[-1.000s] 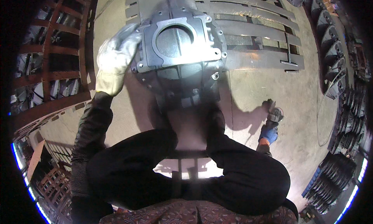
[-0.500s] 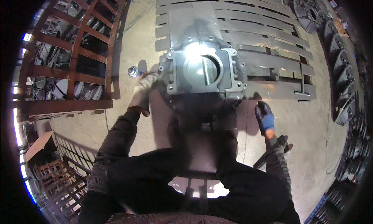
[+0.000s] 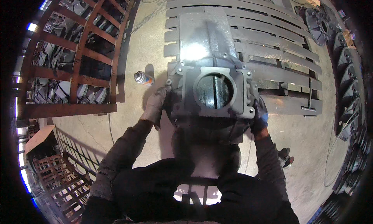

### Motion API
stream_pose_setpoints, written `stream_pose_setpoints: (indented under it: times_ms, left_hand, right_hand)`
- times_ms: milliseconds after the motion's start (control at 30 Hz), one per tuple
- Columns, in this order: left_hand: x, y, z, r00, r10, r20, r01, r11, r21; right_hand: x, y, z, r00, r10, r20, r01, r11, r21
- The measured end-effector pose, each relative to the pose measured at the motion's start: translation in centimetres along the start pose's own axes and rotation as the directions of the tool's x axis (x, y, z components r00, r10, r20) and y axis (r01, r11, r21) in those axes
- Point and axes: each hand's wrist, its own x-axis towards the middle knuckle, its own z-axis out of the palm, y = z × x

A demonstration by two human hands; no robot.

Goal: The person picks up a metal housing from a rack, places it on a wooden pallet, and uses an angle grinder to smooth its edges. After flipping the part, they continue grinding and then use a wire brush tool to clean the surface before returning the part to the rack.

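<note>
A large grey cast metal housing [image 3: 188,86] with a square flange and a round bore stands in front of me. My left hand [image 3: 156,103], in a pale grey glove, grips its left side. On the opposite side my right hand [image 3: 260,112], in a dark and blue glove, holds the housing by its right edge. Some fingertips of both hands are hidden by the casting. An aerosol can [image 3: 143,79] with a white top and an orange band stands on the floor just beyond my left hand.
A slatted grey pallet [image 3: 268,57] lies beyond the housing, with a T-shaped metal bar [image 3: 309,107] at its right end. To the left is a brown metal crate [image 3: 70,109] full of metal parts. Several dark castings [image 3: 344,84] line the right side.
My right hand has moved from beside the housing onto its right edge. My left hand stays at the left side. The housing's top face appears tilted differently, and the whole view has shifted.
</note>
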Motion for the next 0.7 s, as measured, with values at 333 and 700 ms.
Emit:
stream_pose_setpoints:
  times_ms: [333, 700]
  left_hand:
    - [-13.2, 6.0, -7.3, 0.926, 0.318, 0.205, -0.327, 0.399, 0.857]
    - [-11.9, 12.0, -11.1, 0.891, 0.452, 0.040, -0.436, 0.877, -0.202]
  right_hand:
    - [-11.4, -15.8, -2.6, 0.992, 0.030, 0.125, 0.009, 0.955, -0.298]
    - [-4.3, -22.2, -1.1, 0.958, 0.006, 0.288, 0.116, 0.907, -0.404]
